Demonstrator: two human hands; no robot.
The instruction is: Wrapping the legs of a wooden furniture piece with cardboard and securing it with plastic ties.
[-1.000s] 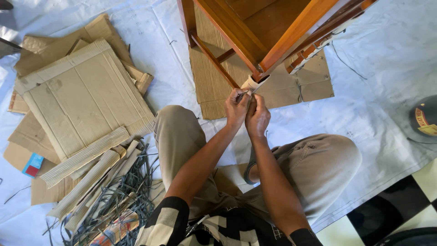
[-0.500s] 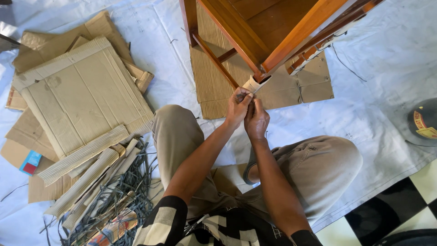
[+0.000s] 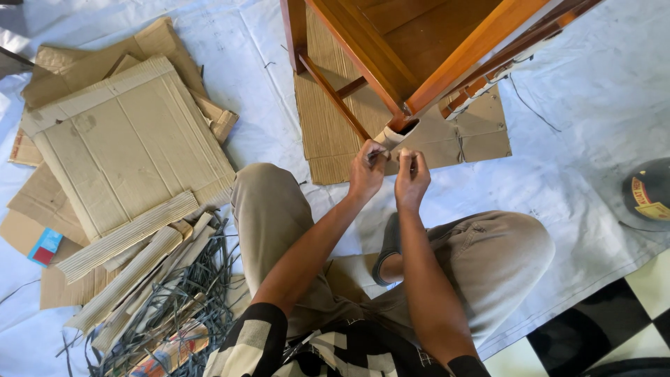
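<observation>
I sit on the floor facing a brown wooden chair [image 3: 412, 49]. The end of its nearest leg is wrapped in a pale cardboard sleeve [image 3: 398, 134]. My left hand [image 3: 366, 173] pinches just below the sleeve, fingertips touching it. A little to the right, my right hand [image 3: 413, 180] has its fingers closed in a pinch. A thin strip [image 3: 391, 155] seems to run between the two hands; it is too small to make out clearly.
Corrugated cardboard sheets [image 3: 125, 139] lie stacked at the left, with rolled cardboard and a tangle of grey straps [image 3: 188, 293] below them. Flat cardboard [image 3: 328, 132] lies under the chair. A white sheet [image 3: 593, 91] covers the floor. A dark round object [image 3: 645, 192] sits at the right edge.
My hands were pressed together under the leg end. The right hand has moved right, away from the left, which stays at the sleeve.
</observation>
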